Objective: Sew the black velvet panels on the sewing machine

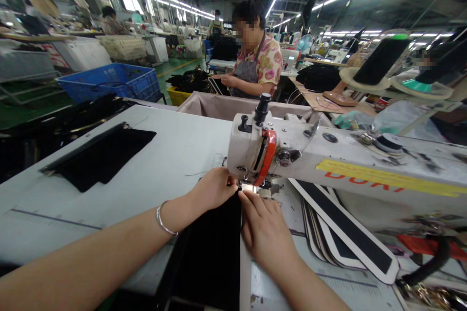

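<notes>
A long black fabric piece with a pale strip along its right edge runs from the front of the table up to the needle area of a white sewing machine. My left hand is closed, its thumb and fingers pinching the top edge of the black piece beside the presser foot. My right hand lies with fingers close together on the pale strip, its fingertips just in front of the foot. Another black fabric piece rests at the left on the white table.
Stacked black strips with white borders lie right of the needle, under the machine arm. Metal hardware sits at the lower right. Beyond the table are a blue crate, a fabric-lined bin and a person in an apron.
</notes>
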`<state>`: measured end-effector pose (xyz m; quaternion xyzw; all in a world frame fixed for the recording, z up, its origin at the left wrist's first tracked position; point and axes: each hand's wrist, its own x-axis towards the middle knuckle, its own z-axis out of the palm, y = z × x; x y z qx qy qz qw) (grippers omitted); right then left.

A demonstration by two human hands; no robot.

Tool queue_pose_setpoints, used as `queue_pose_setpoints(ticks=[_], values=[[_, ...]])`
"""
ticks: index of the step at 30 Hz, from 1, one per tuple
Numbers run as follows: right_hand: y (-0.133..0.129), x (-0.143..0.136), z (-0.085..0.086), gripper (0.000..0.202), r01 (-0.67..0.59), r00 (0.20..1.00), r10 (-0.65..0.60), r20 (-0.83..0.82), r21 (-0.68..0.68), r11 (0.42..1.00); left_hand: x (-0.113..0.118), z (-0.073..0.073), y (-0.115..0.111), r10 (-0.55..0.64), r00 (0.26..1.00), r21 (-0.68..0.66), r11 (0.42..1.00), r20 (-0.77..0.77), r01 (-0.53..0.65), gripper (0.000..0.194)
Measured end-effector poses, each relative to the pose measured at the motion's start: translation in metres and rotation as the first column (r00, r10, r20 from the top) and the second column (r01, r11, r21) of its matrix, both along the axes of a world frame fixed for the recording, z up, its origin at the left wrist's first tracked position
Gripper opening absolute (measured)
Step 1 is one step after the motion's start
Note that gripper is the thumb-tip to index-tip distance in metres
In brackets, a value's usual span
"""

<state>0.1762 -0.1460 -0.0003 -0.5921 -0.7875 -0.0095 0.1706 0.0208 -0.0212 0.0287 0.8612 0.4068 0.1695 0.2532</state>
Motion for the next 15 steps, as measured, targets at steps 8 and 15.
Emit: queue_pose_setpoints(ticks=[8,15], values=[[-0.002,0.001,-0.001,0.052,0.0,1.0,0.001,-0.023,0.043,0.999,-0.035,-0.012,-0.04,-0.237,0.958,0.285,0.918,-0.162,0.275,0.027],[-0.002,0.0,-0.001,0.051,0.007,0.999,-0.007,-0.036,0.009,1.0,-0.035,-0.019,-0.037,-0.256,0.947,0.313,0.899,-0.194,0.307,0.029]])
